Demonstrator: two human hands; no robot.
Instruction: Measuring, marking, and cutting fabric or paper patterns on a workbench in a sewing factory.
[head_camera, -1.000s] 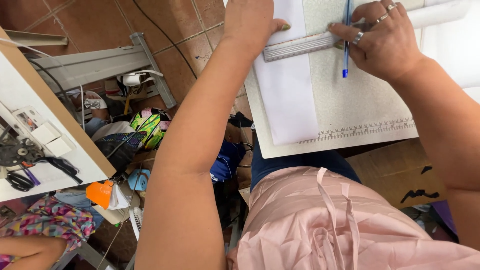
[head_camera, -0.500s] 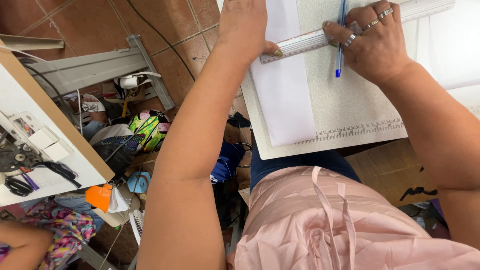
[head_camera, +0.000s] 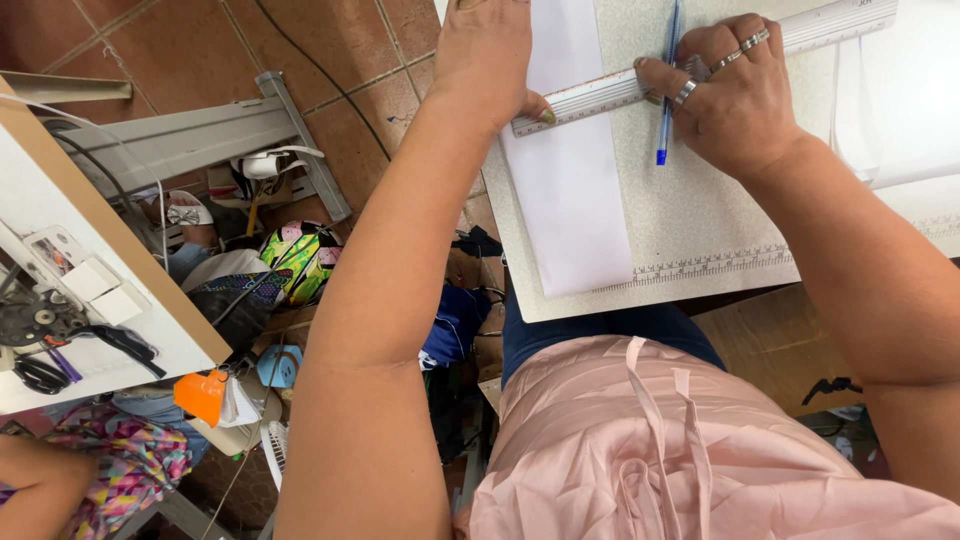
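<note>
A long metal ruler (head_camera: 600, 92) lies slanted across a white sheet of paper (head_camera: 570, 190) on a speckled grey cutting board (head_camera: 690, 240). My left hand (head_camera: 490, 55) presses flat on the ruler's left end and the paper. My right hand (head_camera: 735, 95), with rings on its fingers, grips a blue pen (head_camera: 667, 80) held upright against the ruler, and its fingers also rest on the ruler. The pen's tip end is hidden by the fingers and the top edge of the view.
A sewing table (head_camera: 90, 290) with a black wheel and scissors stands at the left. Bags and cloth (head_camera: 300, 265) pile on the tiled floor below. Another person's arm (head_camera: 40, 490) in a patterned sleeve shows at bottom left. White fabric (head_camera: 900, 110) lies at right.
The view has shifted, so board, ruler and both hands sit slightly lower in the picture. The hands keep the same hold on ruler and pen.
</note>
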